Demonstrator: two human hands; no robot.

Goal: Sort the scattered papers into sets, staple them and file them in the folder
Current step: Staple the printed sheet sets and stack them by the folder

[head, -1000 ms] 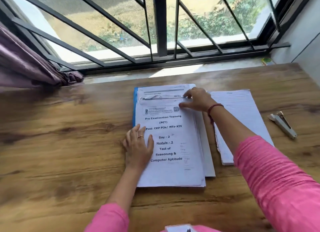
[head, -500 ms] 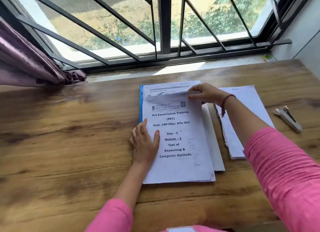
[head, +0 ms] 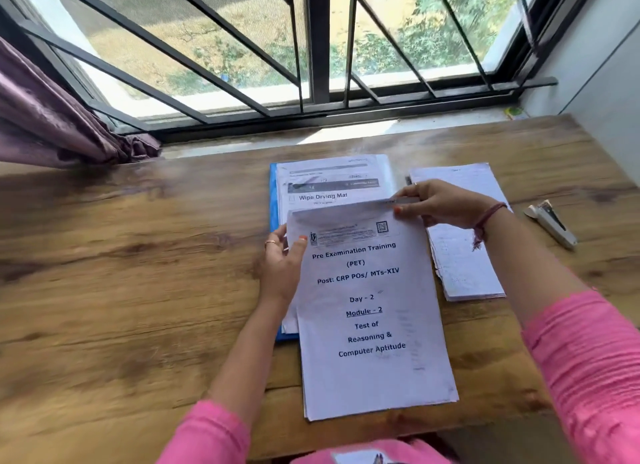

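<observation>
1. I count three lots of paper on the tabletop [head: 138, 307]: the booklet [head: 374, 311] headed "Pre Examination Training", the sheets [head: 332, 183] lying in the folder [head: 273, 200], and a stack [head: 460, 255] to the right of the folder.
2. One folder, one stapler [head: 550, 223], two hands.
3. The booklet lies over the folder's near half and runs past the folder's near edge towards me. Its long axis runs from me to the window [head: 311, 48], tilted a little, with the print upright to my view.
4. My left hand [head: 282, 266] grips the booklet's left edge near the top, thumb on the front page and fingers curled behind.
5. My right hand [head: 440, 204] pinches the booklet's top right corner, thumb on top.
6. The folder is blue and thin; only its left edge and near left corner show from under the paper. The sheet on top in it reads "Wipe Drying Mat".
7. The stack right of the folder is white with faint writing, and its left edge is ragged. Its long axis runs much like the booklet's.
8. The stapler, grey and wedge-shaped, lies well to the right of the folder, beyond the stack, pointing diagonally.
9. The tabletop is brown wood grain. Beyond the folder stands the barred window; a purple curtain [head: 52, 124] hangs far left of it.
</observation>
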